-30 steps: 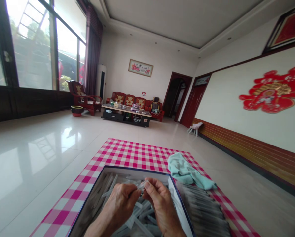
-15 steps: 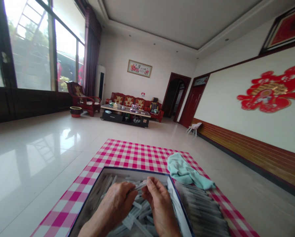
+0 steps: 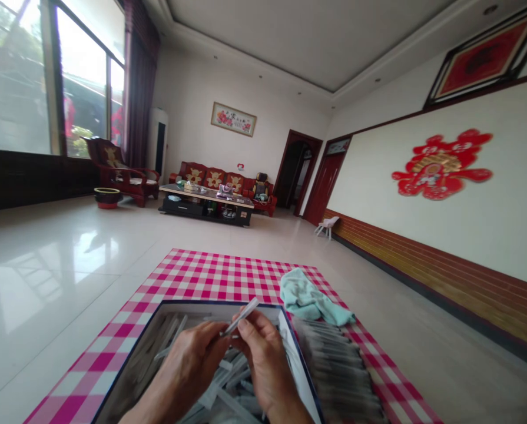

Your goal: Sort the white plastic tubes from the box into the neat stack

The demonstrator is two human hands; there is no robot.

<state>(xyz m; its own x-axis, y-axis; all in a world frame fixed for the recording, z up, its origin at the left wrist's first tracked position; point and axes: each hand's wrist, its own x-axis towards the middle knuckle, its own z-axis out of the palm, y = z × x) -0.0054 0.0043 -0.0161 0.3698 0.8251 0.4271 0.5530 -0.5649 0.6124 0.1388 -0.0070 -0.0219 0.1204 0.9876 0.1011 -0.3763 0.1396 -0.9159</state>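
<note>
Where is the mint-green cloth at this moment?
In the head view, right of centre: the mint-green cloth lies on the checked tablecloth, beside the far right corner of the box and just beyond the row of slim items.

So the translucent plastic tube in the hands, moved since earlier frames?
Yes: the translucent plastic tube has gone up in view, its far end now crossing the far rim of the blue-edged box, below which it showed earlier.

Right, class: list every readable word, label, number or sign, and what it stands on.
"家", perhaps, on the framed flower picture; its other characters are too small.
Red ornament: possibly a stylised character, unreadable.
Red framed panel: central mark too blurred.
Clear plastic piece being held: no lettering visible.
</note>
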